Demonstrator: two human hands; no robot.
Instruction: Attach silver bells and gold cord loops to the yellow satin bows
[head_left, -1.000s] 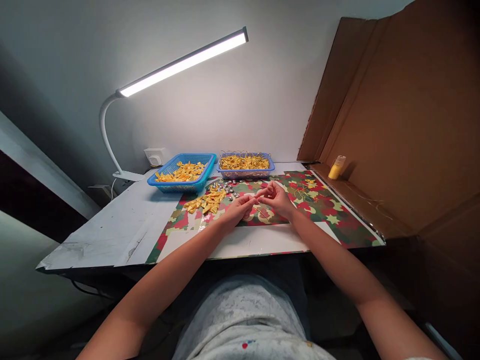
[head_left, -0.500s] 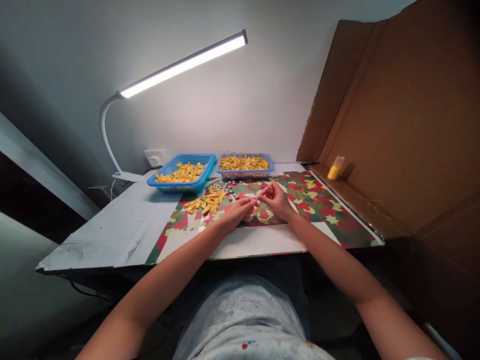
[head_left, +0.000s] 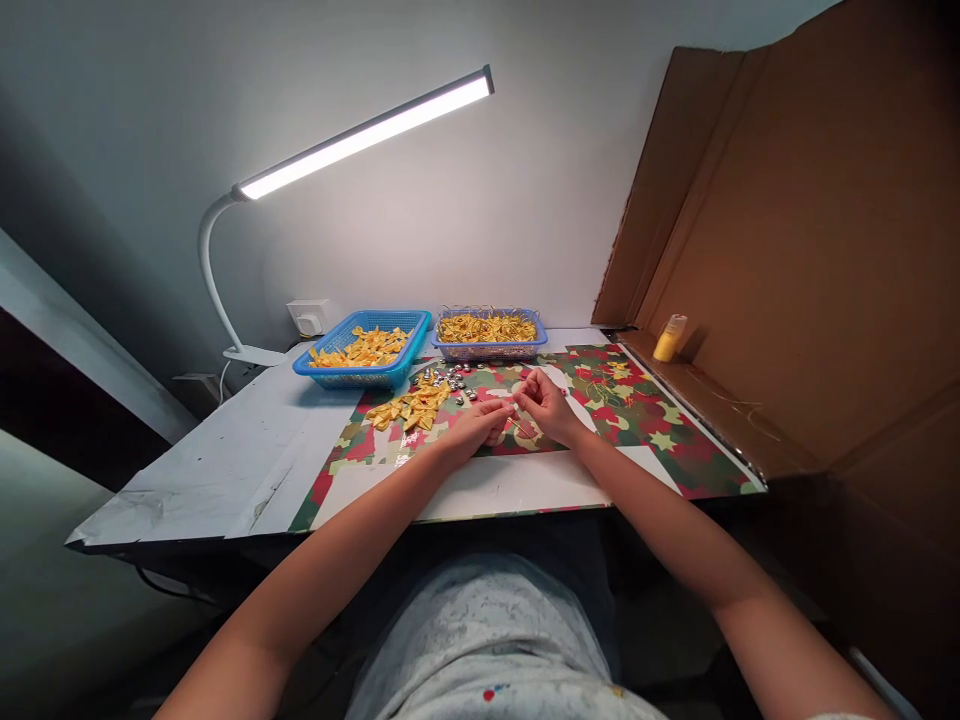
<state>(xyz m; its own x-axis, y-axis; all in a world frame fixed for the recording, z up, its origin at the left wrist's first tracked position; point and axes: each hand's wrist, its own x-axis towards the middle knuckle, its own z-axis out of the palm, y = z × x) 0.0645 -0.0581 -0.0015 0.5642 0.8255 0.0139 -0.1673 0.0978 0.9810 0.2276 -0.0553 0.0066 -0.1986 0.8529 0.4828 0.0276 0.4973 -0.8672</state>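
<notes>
Single head cam, worn by the person — looks fwd & down past own clothing (head_left: 480, 640) to table (head_left: 217, 450) & wall (head_left: 555, 220); L hand (head_left: 480, 424) & R hand (head_left: 547, 408) mid-view, fairly near — v. wide.

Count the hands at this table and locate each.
2: the left hand and, close beside it, the right hand, both over the patterned sheet, the left nearer the loose yellow bows. No others show.

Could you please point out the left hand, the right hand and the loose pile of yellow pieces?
Left hand (head_left: 482, 424): head view, back of hand.
Right hand (head_left: 550, 409): head view, back of hand.
Yellow pile (head_left: 415, 404): head view, middle of heap.
</notes>
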